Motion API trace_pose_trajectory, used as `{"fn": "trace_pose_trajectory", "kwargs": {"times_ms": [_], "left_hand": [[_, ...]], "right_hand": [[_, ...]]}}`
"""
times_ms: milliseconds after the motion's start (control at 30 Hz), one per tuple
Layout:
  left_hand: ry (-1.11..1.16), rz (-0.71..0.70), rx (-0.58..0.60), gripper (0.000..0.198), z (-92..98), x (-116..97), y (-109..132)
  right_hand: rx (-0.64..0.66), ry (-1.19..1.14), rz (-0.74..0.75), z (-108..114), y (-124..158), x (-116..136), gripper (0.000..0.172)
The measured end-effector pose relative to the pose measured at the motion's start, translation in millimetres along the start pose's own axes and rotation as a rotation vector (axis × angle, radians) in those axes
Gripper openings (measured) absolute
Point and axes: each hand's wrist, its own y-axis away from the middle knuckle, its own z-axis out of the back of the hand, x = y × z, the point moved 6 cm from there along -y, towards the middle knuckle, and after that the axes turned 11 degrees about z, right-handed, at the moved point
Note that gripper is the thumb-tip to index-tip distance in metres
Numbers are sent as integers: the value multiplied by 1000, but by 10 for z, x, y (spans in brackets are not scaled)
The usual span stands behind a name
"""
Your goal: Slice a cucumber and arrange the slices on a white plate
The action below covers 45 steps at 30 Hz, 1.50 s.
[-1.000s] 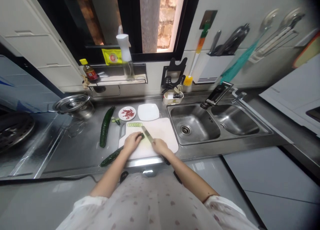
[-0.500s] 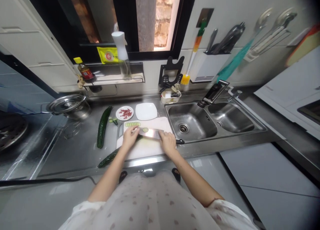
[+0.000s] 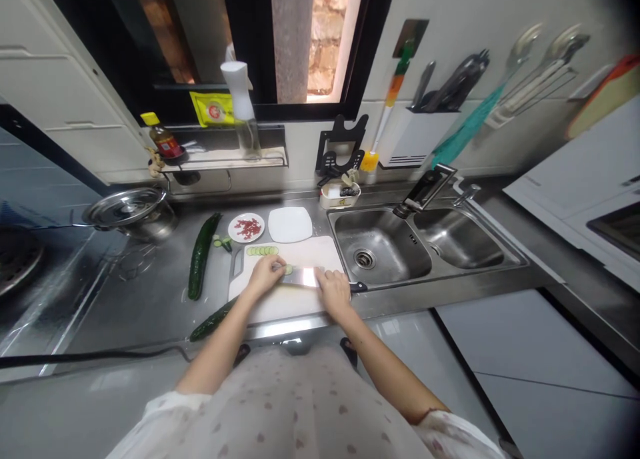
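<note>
My right hand is closed round a kitchen knife, its broad blade lying over the white cutting board and its black handle end pointing right. A pale cucumber slice clings to the blade's left part. At that slice, the fingertips of my left hand are pinched together. Behind my left hand, a row of overlapping cucumber slices lies along the board's far edge. One dark green cucumber rests by the board's near left corner, partly hidden by my left forearm.
Another whole cucumber lies left of the board, beside cut cucumber ends. Behind are a plate of chopped red bits and a square white plate. A double sink borders the right; a lidded pot stands far left.
My left hand has moved slightly nearer to me, and its fingertips have closed in on the slice on the blade. The blade has come slightly nearer to me too.
</note>
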Motion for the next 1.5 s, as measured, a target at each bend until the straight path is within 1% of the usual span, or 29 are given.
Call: {"fn": "trace_pose_trajectory", "kwargs": {"times_ms": [67, 200, 267, 367, 433, 567, 767, 967, 1133, 1333, 1500], "left_hand": [[28, 60, -46, 10, -9, 67, -49], [68, 272, -174, 13, 34, 309, -207], [52, 335, -191, 13, 46, 402, -302], [4, 374, -170, 14, 23, 484, -441], [-32, 378, -158, 15, -11, 512, -518], [-100, 340, -169, 15, -81, 524, -632], [-223, 314, -143, 20, -120, 506, -720], [-332, 278, -109, 22, -116, 443, -724], [-450, 296, -137, 27, -111, 461, -719], [-440, 268, -150, 28, -105, 457, -705], [-373, 210, -161, 27, -36, 431, -611]], "right_hand": [[9, 1, -18, -22, 2, -15, 42], [18, 11, -53, -90, 20, -75, 41], [25, 12, -54, -134, 35, -113, 41], [43, 8, -54, -198, 55, -177, 43], [49, 7, -63, -225, 64, -224, 45], [29, 9, -74, -237, 67, -293, 47], [14, 4, -84, -258, 75, -318, 47], [-17, -3, -73, -268, 87, -304, 46], [-27, -30, -73, -284, 78, -314, 46], [-32, -56, -74, -311, 79, -309, 46], [-47, -94, -93, -299, 81, -323, 47]]}}
